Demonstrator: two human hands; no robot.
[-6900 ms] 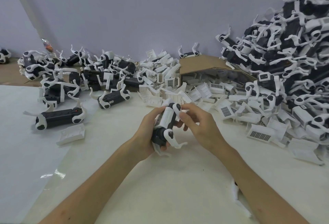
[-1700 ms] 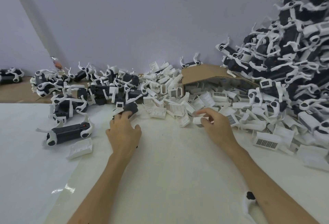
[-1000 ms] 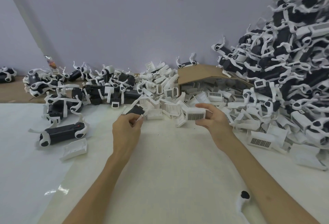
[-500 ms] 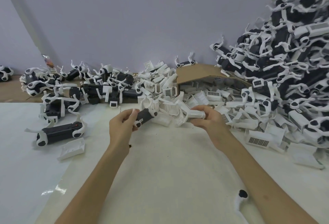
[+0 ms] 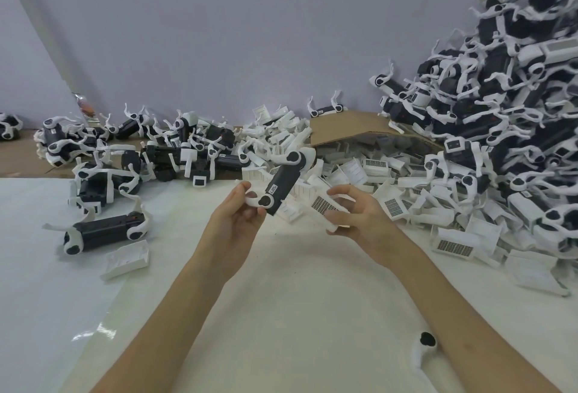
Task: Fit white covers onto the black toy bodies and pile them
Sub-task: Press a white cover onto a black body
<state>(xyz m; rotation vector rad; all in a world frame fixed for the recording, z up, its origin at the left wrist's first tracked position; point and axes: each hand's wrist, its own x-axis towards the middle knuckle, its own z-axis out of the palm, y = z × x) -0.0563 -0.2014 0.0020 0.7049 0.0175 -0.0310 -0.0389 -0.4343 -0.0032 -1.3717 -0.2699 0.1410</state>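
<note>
Far left on the table [image 5: 47, 314]: a spare black body [image 5: 103, 231] lying flat, a loose cover [image 5: 126, 258] just beside its near end. Centre-left: left hand [image 5: 233, 220], fingers curled, pinching the lower end of the black toy body [image 5: 281, 188], tilted up and rightward above the thumb. Just right of that lower end: white cover [image 5: 325, 205], grille up, gripped between thumb and fingers of the right hand [image 5: 359, 214]; touching the body or not, cannot tell. Behind: heap of covers [image 5: 359, 170]. Far right: pile of finished toys [image 5: 516, 111].
</note>
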